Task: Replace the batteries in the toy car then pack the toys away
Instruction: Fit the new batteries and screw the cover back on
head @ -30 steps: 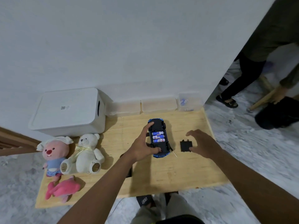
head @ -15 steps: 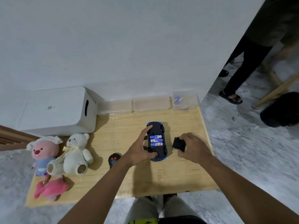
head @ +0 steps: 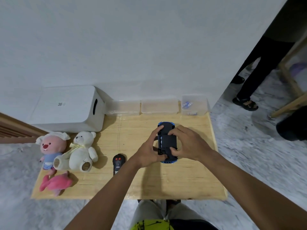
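Toy car is lying upside down on the wooden table, towards the right half and nearer the far edge than the near one, its black underside facing up and blue bodywork showing at both ends. Both hands are holding it. The left hand is curling round the car's left side, with the forefinger reaching up along the far-left edge and the thumb lying on the near end. The right hand is coming in from the right side, with its bent fingers pressing down on the middle of the underside and its thumb meeting the near end just beside the left thumb.

A black remote control with red buttons is lying left of the left wrist, apart from the car. Along the left edge, a white teddy bear is sitting beside a pink-faced plush toy, the two touching, and a pink plush is lying near the near-left corner. A white storage box is standing at the far-left corner. Three clear containers are lining the far edge against the wall; the rightmost one is holding small blue items, too small to identify. Another person's legs are standing on the floor beyond the right edge.
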`<state>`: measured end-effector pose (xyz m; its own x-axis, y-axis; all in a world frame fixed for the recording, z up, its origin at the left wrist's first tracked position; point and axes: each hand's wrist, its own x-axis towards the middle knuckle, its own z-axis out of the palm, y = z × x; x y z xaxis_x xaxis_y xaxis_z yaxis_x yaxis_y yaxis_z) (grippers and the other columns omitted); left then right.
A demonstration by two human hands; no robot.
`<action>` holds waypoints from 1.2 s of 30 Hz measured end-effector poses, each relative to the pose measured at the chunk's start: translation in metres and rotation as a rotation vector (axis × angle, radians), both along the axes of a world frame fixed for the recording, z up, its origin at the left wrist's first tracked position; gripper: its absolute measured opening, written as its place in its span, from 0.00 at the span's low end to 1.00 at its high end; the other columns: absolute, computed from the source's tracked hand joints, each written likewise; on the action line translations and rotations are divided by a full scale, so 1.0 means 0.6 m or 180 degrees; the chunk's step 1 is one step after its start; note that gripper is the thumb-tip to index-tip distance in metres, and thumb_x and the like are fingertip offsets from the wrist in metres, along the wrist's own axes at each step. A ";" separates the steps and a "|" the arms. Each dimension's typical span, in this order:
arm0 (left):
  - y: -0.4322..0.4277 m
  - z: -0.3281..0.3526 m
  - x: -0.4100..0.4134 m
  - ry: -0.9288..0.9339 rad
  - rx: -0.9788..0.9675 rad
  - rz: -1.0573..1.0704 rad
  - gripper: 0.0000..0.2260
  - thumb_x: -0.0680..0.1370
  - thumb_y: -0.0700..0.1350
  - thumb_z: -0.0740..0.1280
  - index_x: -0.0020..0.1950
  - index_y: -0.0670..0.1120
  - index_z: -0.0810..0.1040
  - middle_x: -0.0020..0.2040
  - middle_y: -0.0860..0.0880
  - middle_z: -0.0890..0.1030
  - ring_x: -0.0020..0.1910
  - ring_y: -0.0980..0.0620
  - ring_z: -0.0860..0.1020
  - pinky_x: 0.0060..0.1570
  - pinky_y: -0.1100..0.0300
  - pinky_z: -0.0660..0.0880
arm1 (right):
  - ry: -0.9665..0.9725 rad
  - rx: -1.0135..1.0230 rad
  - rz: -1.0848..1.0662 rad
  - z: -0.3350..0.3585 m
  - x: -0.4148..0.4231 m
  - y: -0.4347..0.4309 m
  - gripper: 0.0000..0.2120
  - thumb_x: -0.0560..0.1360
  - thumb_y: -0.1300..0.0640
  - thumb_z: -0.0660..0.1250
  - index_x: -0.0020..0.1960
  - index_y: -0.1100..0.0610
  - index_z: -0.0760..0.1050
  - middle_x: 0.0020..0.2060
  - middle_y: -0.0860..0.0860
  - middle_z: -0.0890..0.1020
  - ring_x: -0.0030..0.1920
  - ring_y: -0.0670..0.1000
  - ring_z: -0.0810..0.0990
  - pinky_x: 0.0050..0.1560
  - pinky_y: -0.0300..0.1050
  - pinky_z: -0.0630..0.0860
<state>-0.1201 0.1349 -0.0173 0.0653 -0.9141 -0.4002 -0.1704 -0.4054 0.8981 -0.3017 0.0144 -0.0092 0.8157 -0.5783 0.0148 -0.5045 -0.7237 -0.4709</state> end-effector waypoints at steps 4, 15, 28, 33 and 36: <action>0.001 0.006 -0.001 -0.0066 -0.0024 -0.0008 0.48 0.72 0.35 0.77 0.79 0.70 0.56 0.72 0.51 0.70 0.47 0.55 0.84 0.52 0.50 0.84 | 0.0025 0.0208 0.0033 0.004 0.005 -0.004 0.25 0.69 0.45 0.73 0.65 0.49 0.75 0.55 0.43 0.74 0.47 0.43 0.73 0.49 0.43 0.78; 0.005 0.013 0.005 -0.0080 -0.0068 -0.0002 0.48 0.72 0.34 0.76 0.79 0.69 0.57 0.72 0.52 0.70 0.49 0.58 0.82 0.50 0.58 0.82 | 0.0108 0.0563 0.0091 0.014 0.019 -0.014 0.23 0.69 0.47 0.76 0.62 0.48 0.75 0.52 0.44 0.74 0.47 0.47 0.77 0.51 0.45 0.77; 0.007 0.017 0.018 -0.0112 -0.0049 -0.0001 0.48 0.73 0.34 0.76 0.79 0.68 0.55 0.70 0.52 0.71 0.46 0.60 0.83 0.50 0.57 0.83 | 0.0084 0.1027 0.0031 0.042 0.029 -0.022 0.21 0.68 0.52 0.79 0.59 0.46 0.77 0.51 0.44 0.78 0.44 0.42 0.78 0.49 0.42 0.78; 0.009 0.016 0.020 -0.0192 -0.0023 -0.0058 0.49 0.72 0.36 0.77 0.79 0.71 0.55 0.71 0.51 0.72 0.45 0.55 0.84 0.51 0.54 0.84 | 0.0199 0.1249 -0.0122 0.051 0.036 -0.022 0.18 0.69 0.54 0.79 0.57 0.48 0.81 0.49 0.47 0.80 0.42 0.45 0.82 0.47 0.42 0.80; 0.010 0.016 0.019 -0.0177 0.0011 -0.0047 0.49 0.72 0.35 0.76 0.79 0.70 0.55 0.70 0.52 0.72 0.44 0.56 0.84 0.48 0.56 0.83 | 0.0194 0.1471 -0.0315 0.052 0.043 -0.021 0.16 0.71 0.57 0.78 0.57 0.48 0.82 0.50 0.49 0.80 0.41 0.46 0.84 0.46 0.38 0.79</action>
